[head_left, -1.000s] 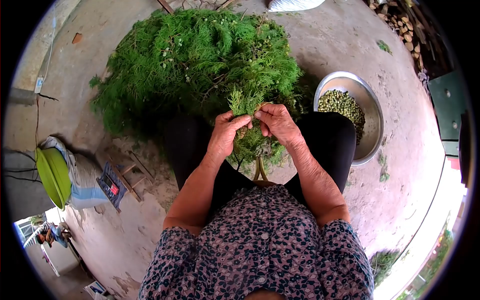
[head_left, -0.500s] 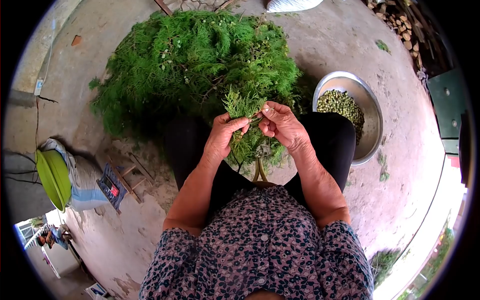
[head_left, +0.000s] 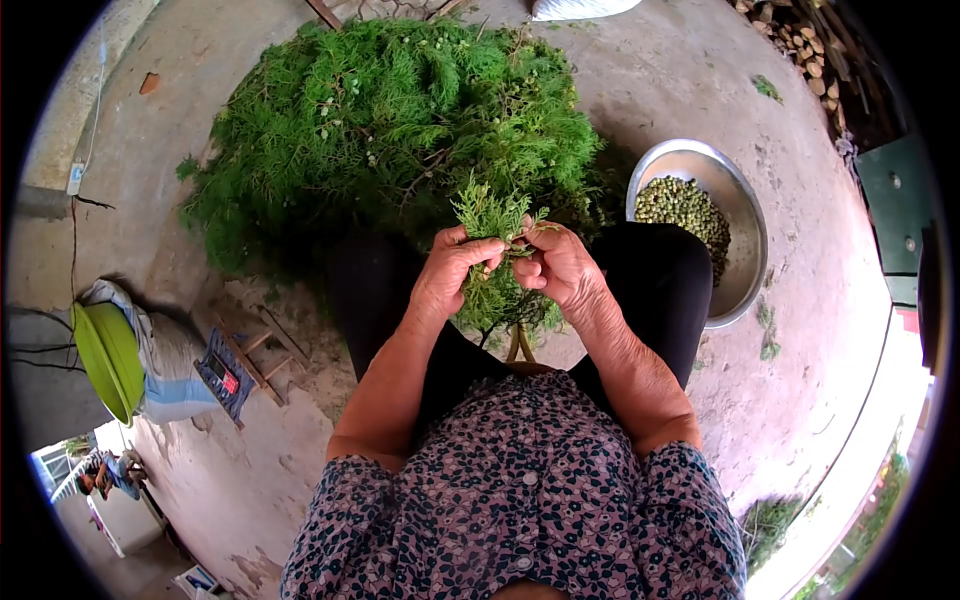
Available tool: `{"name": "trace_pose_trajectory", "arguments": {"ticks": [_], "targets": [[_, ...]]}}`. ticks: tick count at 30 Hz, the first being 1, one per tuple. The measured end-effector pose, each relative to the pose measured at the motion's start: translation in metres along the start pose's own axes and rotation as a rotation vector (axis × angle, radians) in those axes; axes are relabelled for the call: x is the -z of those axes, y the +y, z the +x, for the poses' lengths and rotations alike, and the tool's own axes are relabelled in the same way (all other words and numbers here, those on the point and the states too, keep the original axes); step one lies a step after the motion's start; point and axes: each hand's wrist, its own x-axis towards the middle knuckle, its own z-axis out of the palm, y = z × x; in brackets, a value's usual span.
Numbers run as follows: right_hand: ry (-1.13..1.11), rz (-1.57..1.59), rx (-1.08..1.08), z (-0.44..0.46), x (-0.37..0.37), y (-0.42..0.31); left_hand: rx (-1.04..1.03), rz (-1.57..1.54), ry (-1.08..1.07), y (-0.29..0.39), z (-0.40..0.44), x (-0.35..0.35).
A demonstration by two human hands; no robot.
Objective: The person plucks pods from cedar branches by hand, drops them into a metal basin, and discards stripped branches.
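Note:
Between my knees, my left hand (head_left: 452,268) is closed around a small green conifer sprig (head_left: 488,210), thumb pressed on its stem. My right hand (head_left: 560,262) pinches at the same sprig from the other side, its fingertips close to the left thumb. Whatever small part sits between the right fingertips is hidden. A large heap of leafy conifer branches (head_left: 400,110), dotted with pale cones, lies on the ground just beyond both hands. Beside my right knee stands a metal basin (head_left: 745,265) partly filled with small green cones (head_left: 685,213).
At left are a lime-green basin (head_left: 105,360), a pale sack (head_left: 170,365) and a small wooden stool (head_left: 265,350). Stacked firewood (head_left: 805,50) and a green cabinet (head_left: 890,205) stand at right. A white sack (head_left: 580,10) lies at the far edge. Another person (head_left: 110,472) appears at lower left.
My right hand has shifted slightly left and down, closer to my left hand. The sprig has moved a little to the right; both hands stay on it.

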Motion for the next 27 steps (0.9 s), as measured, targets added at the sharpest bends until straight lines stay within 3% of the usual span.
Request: {"name": "trace_pose_trajectory", "arguments": {"ticks": [5, 7, 12, 13, 16, 20, 27], "targets": [[0.123, 0.147, 0.069, 0.004, 0.001, -0.003, -0.015, 0.014, -0.003, -0.001, 0.0, -0.005], [0.106, -0.122, 0.207, 0.001, -0.002, -0.006, -0.018, 0.023, 0.004, -0.002, 0.0, -0.006], [0.045, -0.015, 0.225, 0.003, 0.018, -0.032, 0.024, 0.028, 0.076, 0.008, -0.002, -0.006], [0.158, -0.018, 0.302, -0.002, 0.016, -0.038, 0.018, -0.001, 0.087, 0.009, -0.002, -0.006], [0.114, -0.29, 0.43, 0.0, 0.021, -0.038, 0.002, 0.055, 0.071, 0.013, -0.004, -0.007], [-0.03, -0.475, 0.256, -0.005, 0.01, -0.012, 0.031, 0.086, 0.049, 0.017, -0.005, -0.011], [-0.178, -0.464, 0.307, 0.001, 0.003, 0.0, 0.052, 0.091, 0.034, 0.012, -0.003, -0.006]]}}
